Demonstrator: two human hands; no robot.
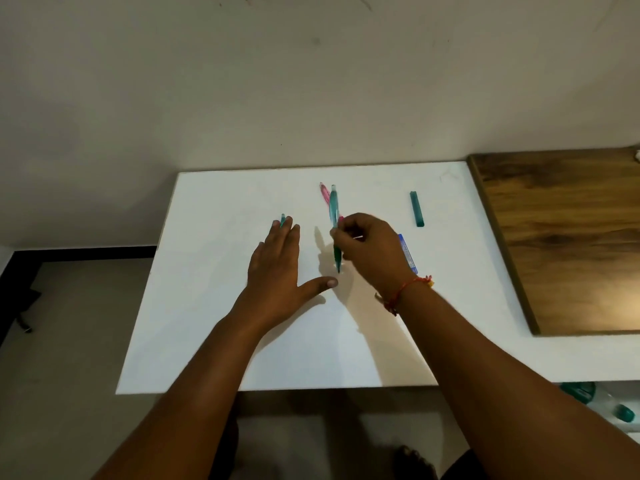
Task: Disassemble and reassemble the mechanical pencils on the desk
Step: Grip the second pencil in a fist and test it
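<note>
Desk (214, 341): white top, set against a pale wall, with a dark wood-grain board (561, 237) lying at its right side.

Right hand (372, 249): raised over the middle of the desk, fingers (337, 235) pinched around a green mechanical pencil (334, 216). Pencil held near upright, tip down toward the desk surface, clear upper barrel rising above the hand. Red thread bracelet (403, 292) tied at the wrist.

Left hand (277, 268): palm down, flat on the desk to the left of the held pencil, fingers extended and released, thumb spread out toward the right. Gripping nothing. Teal pencil part (283, 220) showing just past the fingertips, mostly hidden under them; whether touched cannot be told.

Pink mechanical pencil (324, 192): lying on the desk behind the green one, partly hidden by it and by the right hand; far end pointing toward the wall.

Teal barrel piece (417, 208): lying alone on the desk, well apart to the right of the hands, near the wood-grain board, long axis running roughly toward the wall.

Blue lead case (408, 254): flat on the desk just beside the right hand, partly covered by it; print too small to read.

Teal objects (585, 393): lower right, below desk level, blurred.
</note>
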